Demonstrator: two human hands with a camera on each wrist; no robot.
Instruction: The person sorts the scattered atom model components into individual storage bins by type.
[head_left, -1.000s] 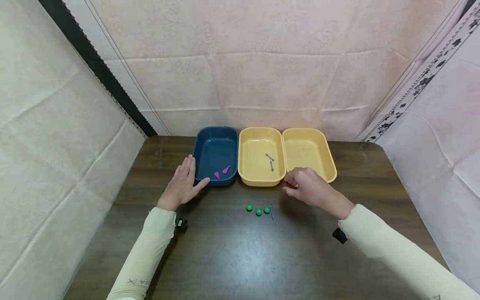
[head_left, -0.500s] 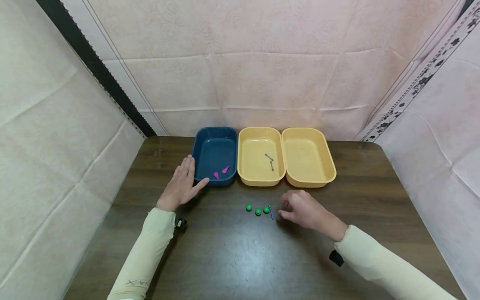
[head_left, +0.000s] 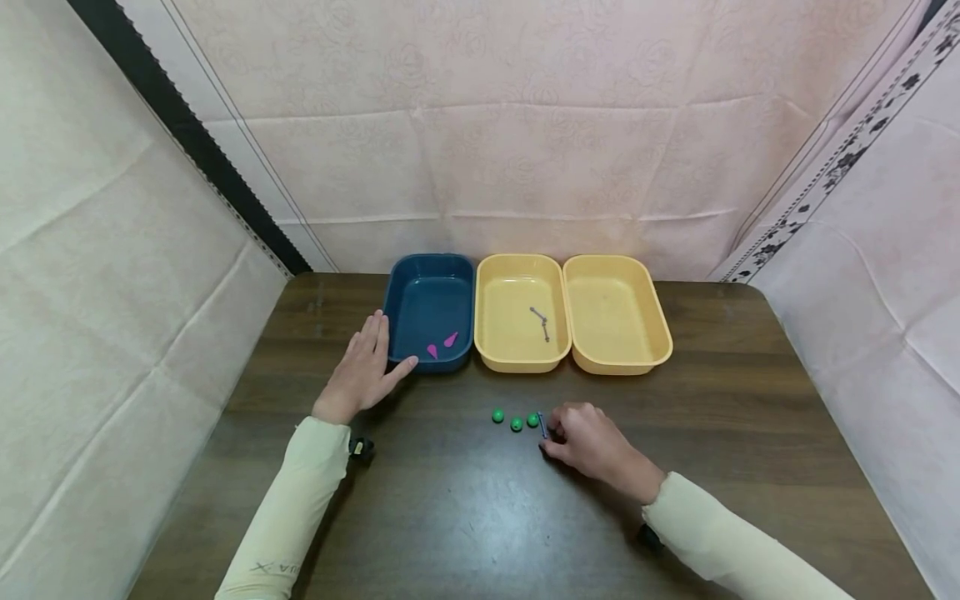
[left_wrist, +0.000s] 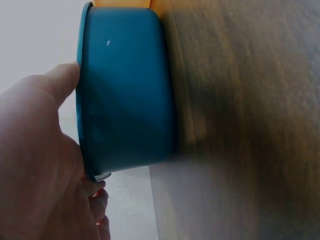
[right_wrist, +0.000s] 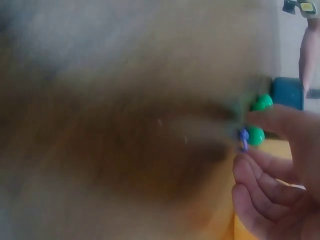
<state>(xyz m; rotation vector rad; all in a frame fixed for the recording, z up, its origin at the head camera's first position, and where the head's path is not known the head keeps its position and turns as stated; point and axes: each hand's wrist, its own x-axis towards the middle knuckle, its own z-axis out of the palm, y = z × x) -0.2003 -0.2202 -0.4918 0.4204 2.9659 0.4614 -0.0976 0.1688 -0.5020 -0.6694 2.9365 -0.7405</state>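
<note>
Right hand [head_left: 592, 442]: thumb and finger at rod [head_left: 542, 426]; whether pinched, cannot tell. Rod on tabletop [head_left: 420, 508] beside green bead [head_left: 532, 420], long axis near-far, far end slightly left. Left hand [head_left: 360, 372] outspread against blue bin [head_left: 431, 304].

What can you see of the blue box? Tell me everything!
The blue box is deep and open-topped, with rounded corners, a thin rim and smooth, plastic-looking walls; one has a small pale mark. It stands upright on the table, beside a yellow box. Two pink bits lie inside, near the front. The left hand touches its rim.
</note>
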